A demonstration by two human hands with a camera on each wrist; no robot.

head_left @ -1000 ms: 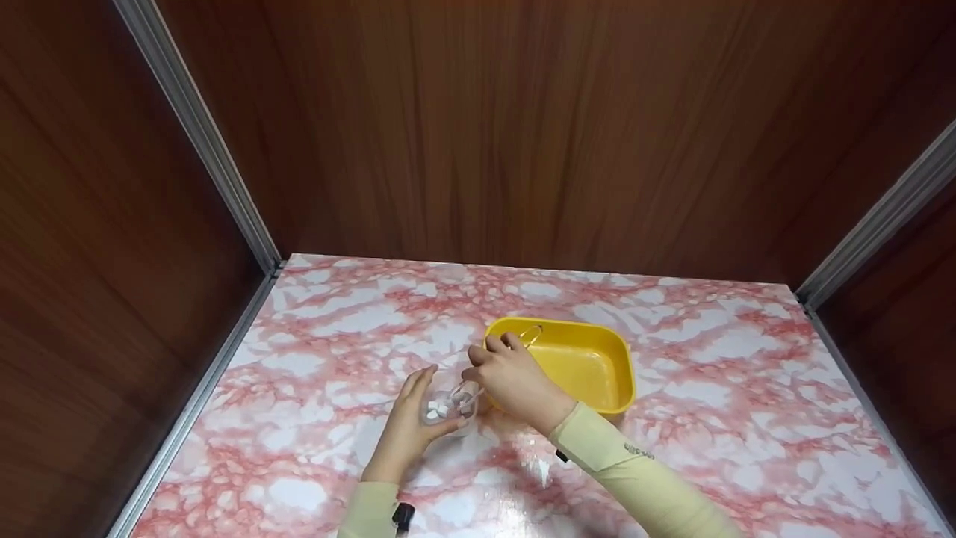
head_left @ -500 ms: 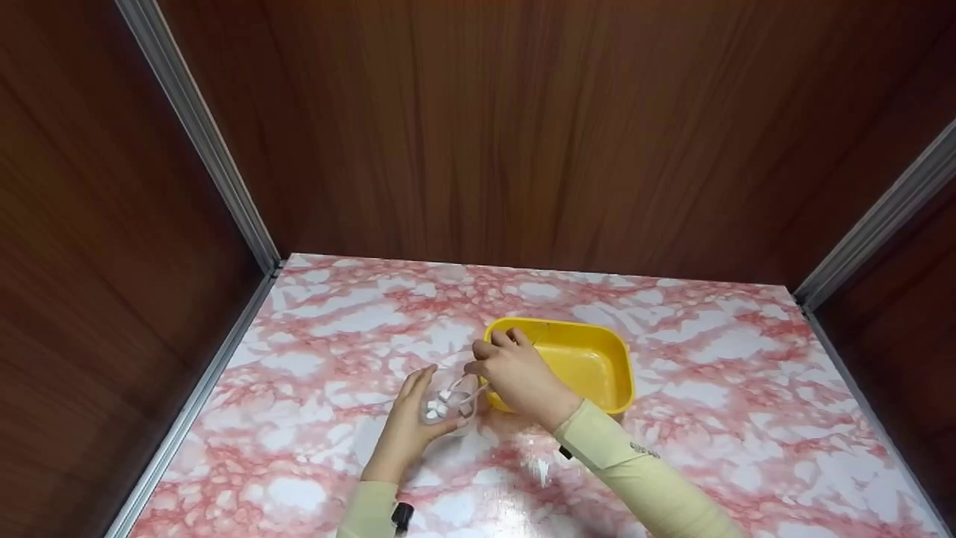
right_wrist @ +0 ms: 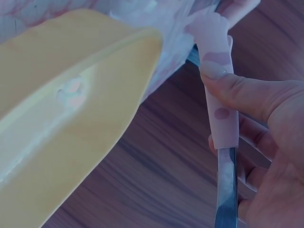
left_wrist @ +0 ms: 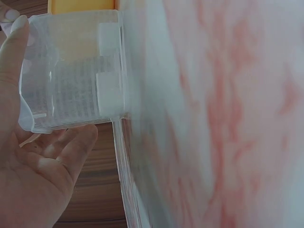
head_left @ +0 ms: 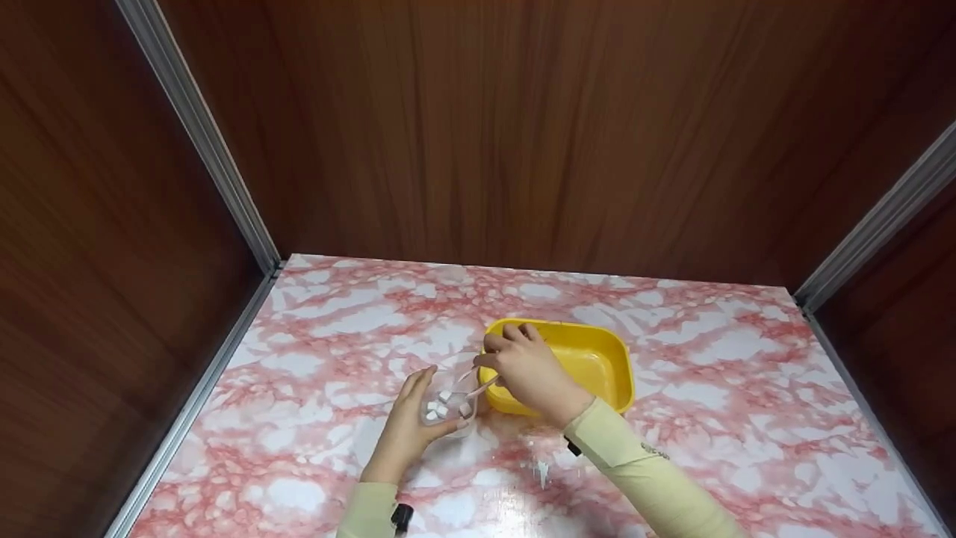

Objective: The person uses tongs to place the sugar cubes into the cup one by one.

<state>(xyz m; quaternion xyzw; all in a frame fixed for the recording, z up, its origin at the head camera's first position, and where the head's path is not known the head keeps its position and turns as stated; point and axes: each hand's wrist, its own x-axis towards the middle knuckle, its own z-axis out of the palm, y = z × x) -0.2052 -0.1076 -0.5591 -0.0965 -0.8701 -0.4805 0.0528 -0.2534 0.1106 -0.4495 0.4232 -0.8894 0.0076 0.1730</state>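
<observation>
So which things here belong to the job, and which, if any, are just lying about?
Apparently in the job:
clear plastic container, in the left hand
white cubes inside it
pink-tipped metal tongs, in the right hand
yellow tub, probably

Just background:
marbled tabletop
wood-grain panels
metal rails

Container (left_wrist: 71,80) stands upright on table (head_left: 358,299), just left of basin (head_left: 590,373). I count several cubes (head_left: 433,412) on container's bottom. Left hand (head_left: 411,422) holds container from left, thumb on near side. Right hand (head_left: 534,373) sits above basin's left part; tongs (right_wrist: 221,114) in its grip run leftward, over basin's left rim, to container. I note back panel (head_left: 478,134) behind table, left panel (head_left: 112,261) and right panel (head_left: 896,314) along its sides.
</observation>
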